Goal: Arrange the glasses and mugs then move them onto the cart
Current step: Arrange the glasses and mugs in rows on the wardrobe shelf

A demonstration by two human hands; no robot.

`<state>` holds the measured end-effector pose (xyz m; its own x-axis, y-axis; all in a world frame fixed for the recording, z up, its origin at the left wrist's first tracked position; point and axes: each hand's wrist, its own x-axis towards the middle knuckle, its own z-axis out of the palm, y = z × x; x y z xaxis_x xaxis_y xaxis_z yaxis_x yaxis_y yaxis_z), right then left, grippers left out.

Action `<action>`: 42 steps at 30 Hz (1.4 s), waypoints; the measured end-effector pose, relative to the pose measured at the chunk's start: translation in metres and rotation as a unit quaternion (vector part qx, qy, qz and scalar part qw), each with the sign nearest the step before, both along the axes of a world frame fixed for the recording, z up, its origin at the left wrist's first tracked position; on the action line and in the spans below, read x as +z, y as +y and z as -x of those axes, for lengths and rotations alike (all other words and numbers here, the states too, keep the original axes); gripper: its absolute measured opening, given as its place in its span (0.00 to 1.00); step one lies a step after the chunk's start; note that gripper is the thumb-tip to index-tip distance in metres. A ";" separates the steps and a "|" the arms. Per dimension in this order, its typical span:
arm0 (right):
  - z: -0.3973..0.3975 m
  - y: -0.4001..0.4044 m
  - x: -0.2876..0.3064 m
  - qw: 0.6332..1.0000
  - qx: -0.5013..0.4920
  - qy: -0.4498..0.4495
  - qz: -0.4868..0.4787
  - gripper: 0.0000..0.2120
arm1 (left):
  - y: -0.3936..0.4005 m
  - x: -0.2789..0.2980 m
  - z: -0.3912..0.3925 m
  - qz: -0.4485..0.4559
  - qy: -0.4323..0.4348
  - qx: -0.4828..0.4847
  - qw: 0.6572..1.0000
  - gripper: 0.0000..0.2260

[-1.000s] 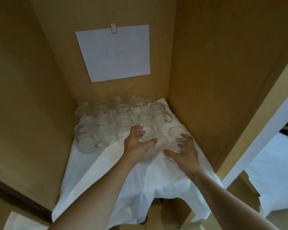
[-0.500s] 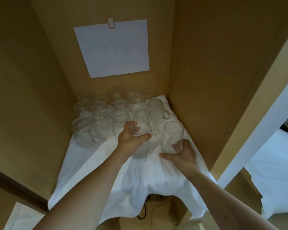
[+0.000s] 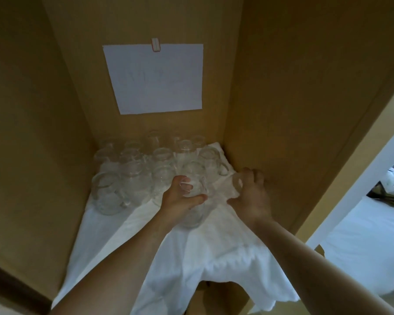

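A brown cardboard wall (image 3: 32,133) closes the left side, so the glassware can only be reached from the front. On the shelf, a white cloth (image 3: 191,258) lies under everything and hangs over the front edge, probably to cushion the glass and stop it sliding. The mugs (image 3: 132,171) stand packed in close rows at the back left, rims up, some touching. The nearest one, a handled mug (image 3: 106,196), sits at the front left corner of the group with its handle turned to the right, where a hand could take it.

Above them a sheet of paper (image 3: 155,78) is clipped to the back wall; its writing is too faint to read.

The left hand (image 3: 180,201) wraps a clear glass (image 3: 193,210) at the front of the rows, thumb on the near side and fingers curled over the rim, a firm hold suited to lifting or shifting it.

The right hand (image 3: 250,196) clasps a second glass (image 3: 236,185) tilted on its side, close against the right wall, fingers curled round it. It appears to be lifted off the cloth, likely to be righted or carried out.

No cart is in view, so the arranging step seems still in hand.
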<state>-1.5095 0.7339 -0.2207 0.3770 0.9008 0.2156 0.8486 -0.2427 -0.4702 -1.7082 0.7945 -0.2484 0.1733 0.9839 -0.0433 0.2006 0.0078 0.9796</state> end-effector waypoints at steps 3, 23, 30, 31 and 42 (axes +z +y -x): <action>0.002 0.016 0.000 0.999 0.018 -0.031 -0.010 0.38 | 0.000 -0.001 0.003 0.001 -0.005 -0.006 1.000 0.29; 0.003 0.073 -0.019 0.988 0.119 -0.101 -0.010 0.47 | 0.006 -0.004 0.007 0.005 -0.001 -0.020 1.000 0.34; 0.002 0.060 -0.011 0.994 0.089 -0.057 0.008 0.53 | 0.002 -0.004 0.002 0.001 0.008 -0.012 1.000 0.35; 0.002 0.054 -0.013 0.997 0.074 -0.016 -0.014 0.52 | 0.000 -0.004 0.001 0.003 0.007 -0.009 1.000 0.35; 0.006 -0.004 -0.053 0.989 0.094 0.088 0.071 0.28 | -0.024 -0.003 -0.017 -0.027 0.056 0.043 0.997 0.33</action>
<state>-1.5150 0.7300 -0.2733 0.2201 0.9751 0.0275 0.7936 -0.1626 -0.5863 -1.6907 0.7706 -0.2514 0.0846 0.9964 -0.0037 0.3102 -0.0228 0.9504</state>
